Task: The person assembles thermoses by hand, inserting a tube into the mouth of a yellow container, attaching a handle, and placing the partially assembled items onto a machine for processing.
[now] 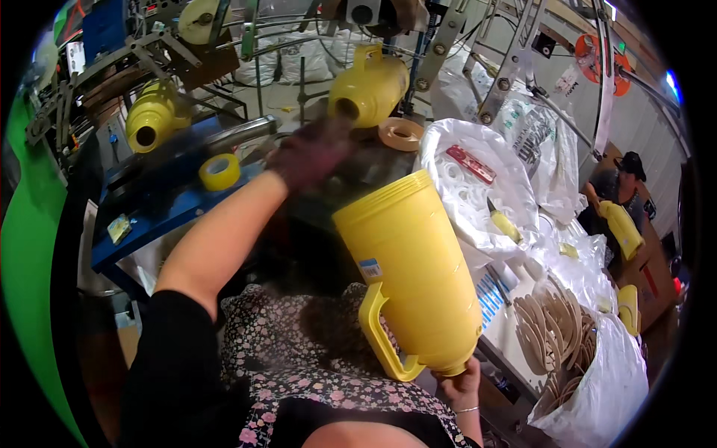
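A large yellow plastic jug (418, 269) with a side handle is tilted in front of me, its ridged wide end up and its narrow neck down. My right hand (459, 384) grips it around the neck; part of that hand is hidden behind the jug. My left hand (310, 153), in a dark maroon glove, is stretched forward and smeared by motion, so its fingers do not show clearly. Just beyond it a second yellow jug (370, 88) lies on its side with its round opening facing me. Whether the glove touches that jug, I cannot tell.
At left, another yellow jug (153, 119) sits above a blue bench (160, 224) with a yellow tape roll (219, 172). A tan tape roll (401, 134) lies ahead. At right are a white bag (441, 160) of white rings, brown curved pieces (549, 328) and a person (624, 179) holding a yellow item.
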Motion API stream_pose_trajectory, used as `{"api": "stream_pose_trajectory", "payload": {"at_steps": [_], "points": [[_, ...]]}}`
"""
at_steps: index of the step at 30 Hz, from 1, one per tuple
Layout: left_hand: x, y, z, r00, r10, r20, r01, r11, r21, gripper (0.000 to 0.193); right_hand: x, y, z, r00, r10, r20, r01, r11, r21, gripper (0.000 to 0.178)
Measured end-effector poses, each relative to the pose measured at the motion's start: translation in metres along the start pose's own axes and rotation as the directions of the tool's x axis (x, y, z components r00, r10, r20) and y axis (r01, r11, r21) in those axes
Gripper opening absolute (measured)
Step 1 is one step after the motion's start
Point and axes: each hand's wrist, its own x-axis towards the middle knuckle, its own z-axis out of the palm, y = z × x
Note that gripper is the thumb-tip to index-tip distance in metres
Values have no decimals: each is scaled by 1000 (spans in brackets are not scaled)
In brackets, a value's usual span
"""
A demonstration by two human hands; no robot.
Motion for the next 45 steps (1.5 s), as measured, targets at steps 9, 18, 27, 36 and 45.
{"api": "stream_pose_trajectory", "payload": {"at_steps": [9, 18, 27, 36, 45], "points": [[14, 20, -7, 960, -211, 186, 163, 956, 243, 48, -16, -16, 45, 974, -190, -124, 188, 982, -32, 68], [-209, -6, -267, 889, -428, 160, 455, 862, -224, 35, 92, -33, 130, 987, -163, -16, 162, 986, -38, 58], [-260, 12, -272, 766, -315, 560, 472, 867, -159, 29, 271, 65, 368, 960, -141, 244, 34, 918, 396, 49], [-257, 40, -236, 646, -632, 427, 743, 648, -166, 28, 388, -10, 360, 983, -114, 147, 54, 932, 359, 61], [-227, 16, -198, 699, -700, 150, 713, 663, -229, 37, 182, 33, 100, 958, -173, 226, 265, 249, -932, 30]]}}
